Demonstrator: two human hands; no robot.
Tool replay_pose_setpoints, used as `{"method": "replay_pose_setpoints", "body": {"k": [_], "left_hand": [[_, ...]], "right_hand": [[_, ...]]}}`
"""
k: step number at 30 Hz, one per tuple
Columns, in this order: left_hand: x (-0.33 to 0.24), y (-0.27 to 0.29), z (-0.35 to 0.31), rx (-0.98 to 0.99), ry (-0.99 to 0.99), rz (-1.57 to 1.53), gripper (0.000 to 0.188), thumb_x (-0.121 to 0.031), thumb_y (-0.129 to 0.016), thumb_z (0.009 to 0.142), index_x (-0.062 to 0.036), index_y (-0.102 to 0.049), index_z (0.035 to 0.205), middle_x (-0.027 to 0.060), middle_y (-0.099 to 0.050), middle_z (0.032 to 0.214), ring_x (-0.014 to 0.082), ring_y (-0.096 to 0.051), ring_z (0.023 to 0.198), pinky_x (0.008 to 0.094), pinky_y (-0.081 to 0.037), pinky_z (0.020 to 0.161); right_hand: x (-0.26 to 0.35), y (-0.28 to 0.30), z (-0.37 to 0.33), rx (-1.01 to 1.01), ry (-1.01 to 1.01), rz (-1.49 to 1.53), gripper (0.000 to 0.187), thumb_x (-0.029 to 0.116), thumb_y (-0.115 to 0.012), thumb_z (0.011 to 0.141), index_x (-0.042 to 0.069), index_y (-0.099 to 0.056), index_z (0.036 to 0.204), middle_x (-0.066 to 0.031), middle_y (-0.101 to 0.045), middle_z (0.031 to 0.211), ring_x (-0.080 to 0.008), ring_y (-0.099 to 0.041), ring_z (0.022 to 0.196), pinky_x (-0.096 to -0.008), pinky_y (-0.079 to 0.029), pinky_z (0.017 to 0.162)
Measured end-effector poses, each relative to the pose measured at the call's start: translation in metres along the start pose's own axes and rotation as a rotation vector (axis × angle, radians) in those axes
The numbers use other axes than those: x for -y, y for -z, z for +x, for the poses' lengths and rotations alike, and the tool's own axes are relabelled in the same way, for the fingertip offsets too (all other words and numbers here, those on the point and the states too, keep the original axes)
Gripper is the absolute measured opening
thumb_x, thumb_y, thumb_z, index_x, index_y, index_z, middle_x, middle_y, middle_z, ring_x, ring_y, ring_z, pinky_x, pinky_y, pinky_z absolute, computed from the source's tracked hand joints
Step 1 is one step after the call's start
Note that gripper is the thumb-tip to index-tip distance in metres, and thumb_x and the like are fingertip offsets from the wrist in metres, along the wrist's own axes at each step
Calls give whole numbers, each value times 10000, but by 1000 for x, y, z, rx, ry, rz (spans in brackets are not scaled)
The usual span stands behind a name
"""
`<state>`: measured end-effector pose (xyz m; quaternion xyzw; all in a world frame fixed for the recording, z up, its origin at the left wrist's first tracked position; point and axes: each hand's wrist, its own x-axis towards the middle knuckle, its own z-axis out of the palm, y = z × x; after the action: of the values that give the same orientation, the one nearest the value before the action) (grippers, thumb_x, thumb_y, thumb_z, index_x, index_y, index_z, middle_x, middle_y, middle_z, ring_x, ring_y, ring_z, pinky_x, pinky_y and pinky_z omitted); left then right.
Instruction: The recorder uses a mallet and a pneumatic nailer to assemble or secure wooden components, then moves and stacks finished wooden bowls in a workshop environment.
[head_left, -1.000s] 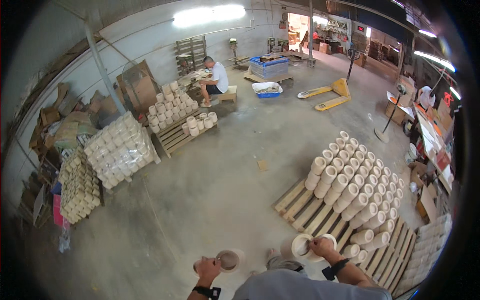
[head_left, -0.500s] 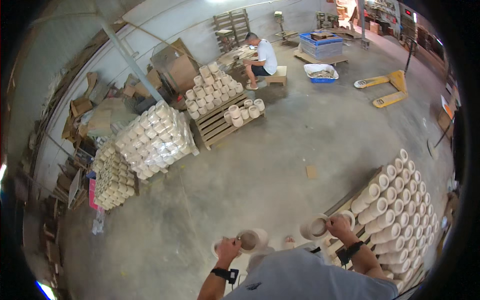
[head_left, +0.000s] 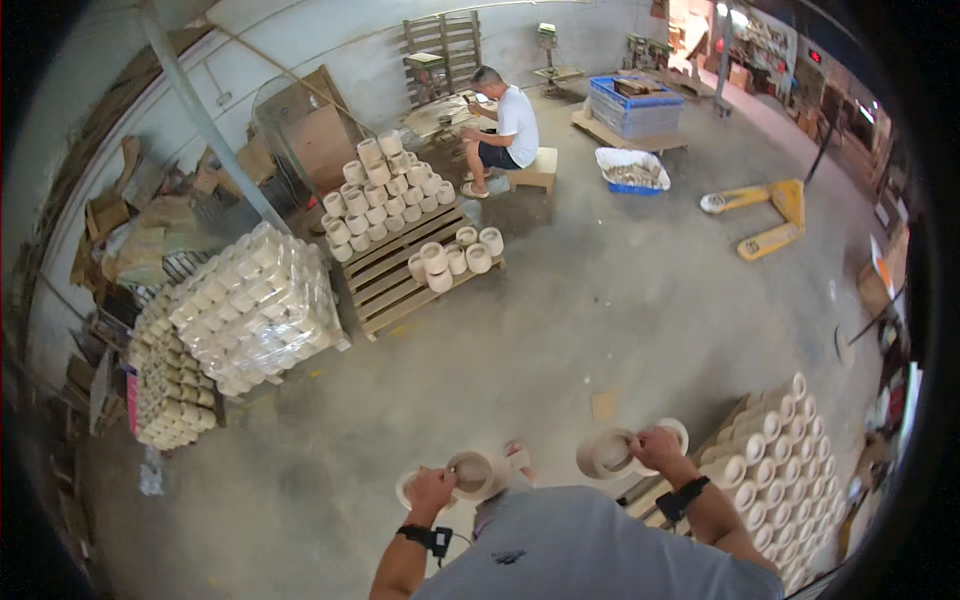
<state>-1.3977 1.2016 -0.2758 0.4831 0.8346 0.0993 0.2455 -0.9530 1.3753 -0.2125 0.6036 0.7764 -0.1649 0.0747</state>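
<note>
My left hand is closed on the rims of two pale beige, cup-shaped pots. One pot hangs on its right with its open mouth showing; the other is mostly behind the fingers. On the other side, my right hand grips a second pair the same way. Its larger visible pot tips its hollow toward me, while the outer pot shows just a rim past the knuckles. Both pairs are held in front of my body, above the floor.
Similar pots are stacked on a pallet at lower right. At left stand a wrapped pot stack and a wooden pallet bearing more. Beyond, a person sits on a stool. A yellow pallet jack stands at far right.
The surroundings have shifted: the left pallet is nearer and further left, and the right stack has dropped lower in view. Both hands keep their pots. A sandaled foot shows more clearly between them.
</note>
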Motion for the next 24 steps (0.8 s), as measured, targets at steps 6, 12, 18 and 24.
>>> {"method": "replay_pose_setpoints", "body": {"k": [6,12,18,24], "left_hand": [[-44,40,161,4,-173,60,386,-452,-534,832,-116,-724,854,189,-654,869,372,-627,855,492,-508,754],[-97,75,288,-229,-330,54,312,-397,-578,832,-115,-703,884,172,-624,938,346,-615,871,467,-512,747],[-136,89,396,-220,-359,151,285,-378,-575,841,-124,-697,882,162,-604,887,353,-611,832,471,-509,722],[-175,130,475,-176,-262,136,294,-402,-571,845,-161,-715,933,161,-612,933,347,-617,888,457,-517,761]], "right_hand": [[7,54,114,-54,-59,100,336,418,-594,791,125,-731,885,-155,-684,835,-376,-642,836,-475,-507,778],[25,104,244,35,-176,145,355,423,-558,806,118,-726,878,-140,-689,892,-348,-638,897,-469,-490,810],[22,130,408,54,67,95,336,399,-576,809,94,-718,824,-156,-684,874,-356,-634,872,-472,-490,789],[29,161,553,-26,288,140,273,322,-605,787,67,-704,793,-194,-668,854,-385,-625,850,-487,-487,758]]}}
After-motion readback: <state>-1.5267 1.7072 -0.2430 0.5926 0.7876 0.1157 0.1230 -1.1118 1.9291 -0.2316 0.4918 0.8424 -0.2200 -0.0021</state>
